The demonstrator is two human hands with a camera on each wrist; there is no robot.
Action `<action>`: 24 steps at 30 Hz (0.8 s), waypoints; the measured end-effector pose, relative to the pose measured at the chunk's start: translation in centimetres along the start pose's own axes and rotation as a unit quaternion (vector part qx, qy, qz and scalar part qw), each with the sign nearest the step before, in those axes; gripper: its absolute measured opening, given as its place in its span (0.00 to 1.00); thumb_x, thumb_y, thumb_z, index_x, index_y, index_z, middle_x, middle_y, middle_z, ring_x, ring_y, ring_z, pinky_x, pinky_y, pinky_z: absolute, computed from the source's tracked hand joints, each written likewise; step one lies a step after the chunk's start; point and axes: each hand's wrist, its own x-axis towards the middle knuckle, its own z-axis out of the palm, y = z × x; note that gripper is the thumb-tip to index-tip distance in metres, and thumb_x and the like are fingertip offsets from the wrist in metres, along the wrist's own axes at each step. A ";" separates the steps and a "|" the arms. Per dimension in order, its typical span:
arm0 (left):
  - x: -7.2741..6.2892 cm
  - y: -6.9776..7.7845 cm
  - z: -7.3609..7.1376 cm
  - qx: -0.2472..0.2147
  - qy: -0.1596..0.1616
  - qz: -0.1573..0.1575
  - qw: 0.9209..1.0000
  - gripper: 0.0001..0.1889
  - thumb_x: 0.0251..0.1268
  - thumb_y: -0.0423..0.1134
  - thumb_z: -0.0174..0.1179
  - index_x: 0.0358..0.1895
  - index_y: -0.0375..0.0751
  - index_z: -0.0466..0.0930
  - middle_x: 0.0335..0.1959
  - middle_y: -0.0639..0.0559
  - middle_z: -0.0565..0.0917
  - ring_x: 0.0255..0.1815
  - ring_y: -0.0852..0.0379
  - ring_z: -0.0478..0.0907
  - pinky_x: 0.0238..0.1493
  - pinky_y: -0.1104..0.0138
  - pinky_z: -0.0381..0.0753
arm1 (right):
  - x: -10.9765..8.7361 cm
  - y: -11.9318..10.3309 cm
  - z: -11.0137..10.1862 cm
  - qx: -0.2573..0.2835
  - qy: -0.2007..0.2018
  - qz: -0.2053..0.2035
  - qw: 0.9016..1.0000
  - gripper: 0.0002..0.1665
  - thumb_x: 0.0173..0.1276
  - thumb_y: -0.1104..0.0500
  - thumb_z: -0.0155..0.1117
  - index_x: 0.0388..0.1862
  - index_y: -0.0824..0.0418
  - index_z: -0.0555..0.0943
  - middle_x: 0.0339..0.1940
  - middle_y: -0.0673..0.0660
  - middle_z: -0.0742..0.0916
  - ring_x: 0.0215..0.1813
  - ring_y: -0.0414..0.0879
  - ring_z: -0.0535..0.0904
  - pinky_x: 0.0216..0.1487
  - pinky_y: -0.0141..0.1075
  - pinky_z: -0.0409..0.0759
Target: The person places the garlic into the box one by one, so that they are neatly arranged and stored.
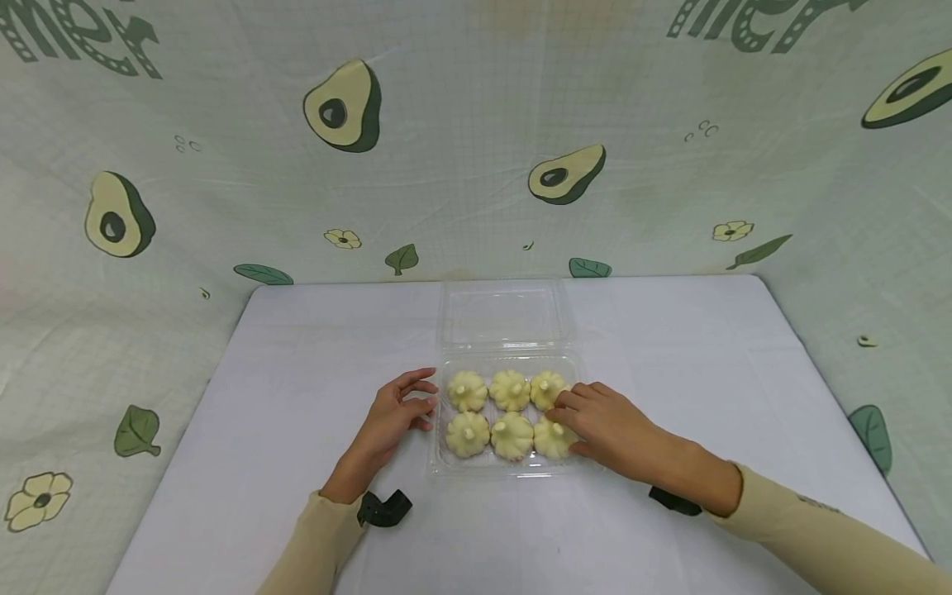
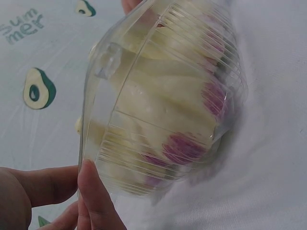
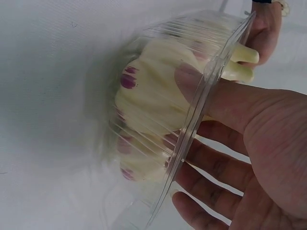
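A clear plastic clamshell container (image 1: 513,473) holds several pale garlic bulbs (image 1: 468,435) in two rows, stems up. Purple patches mark their lower sides in both wrist views. My right hand (image 1: 613,434) reaches over the container's right rim and grips the front right garlic bulb (image 3: 153,91), which still sits inside. The right thumb (image 3: 192,81) lies against that bulb, and the other fingers bend round its far side, partly hidden. At the container's left edge, my left hand (image 1: 394,417) touches the rim (image 2: 84,120) with loosely bent fingers, the thumb apart from the others in the head view.
The container's clear lid (image 1: 506,314) lies folded back toward the table's far edge. White cloth covers the table (image 1: 312,347). Behind and beside it hangs a cloth (image 1: 446,165) printed with avocados and leaves. A black wrist mount (image 1: 384,508) sits at the left sleeve.
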 end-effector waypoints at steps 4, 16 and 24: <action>0.0 0.0 0.0 0.000 -0.003 0.000 1.000 0.28 0.74 0.24 0.59 0.76 0.34 0.71 0.53 0.44 0.79 0.35 0.58 0.80 0.32 0.70 0.85 | -0.2 0.0 -0.2 0.005 0.003 0.005 1.000 0.34 0.50 0.55 0.89 0.57 0.59 0.87 0.48 0.51 0.87 0.52 0.49 0.81 0.55 0.43 0.82; -0.1 0.0 -0.1 -0.003 -0.005 -0.001 1.000 0.28 0.75 0.24 0.58 0.76 0.34 0.70 0.53 0.43 0.78 0.35 0.57 0.80 0.32 0.70 0.85 | -1.2 0.7 -1.7 0.032 0.046 0.027 0.998 0.30 0.58 0.54 0.86 0.58 0.61 0.86 0.52 0.53 0.87 0.55 0.51 0.82 0.57 0.48 0.82; 0.0 0.0 -0.1 -0.003 -0.007 0.000 1.000 0.27 0.75 0.25 0.58 0.76 0.33 0.70 0.53 0.43 0.78 0.33 0.57 0.79 0.32 0.70 0.85 | -1.2 2.3 -2.4 0.043 0.095 0.082 0.991 0.27 0.66 0.51 0.80 0.59 0.64 0.86 0.54 0.58 0.87 0.57 0.56 0.84 0.59 0.54 0.83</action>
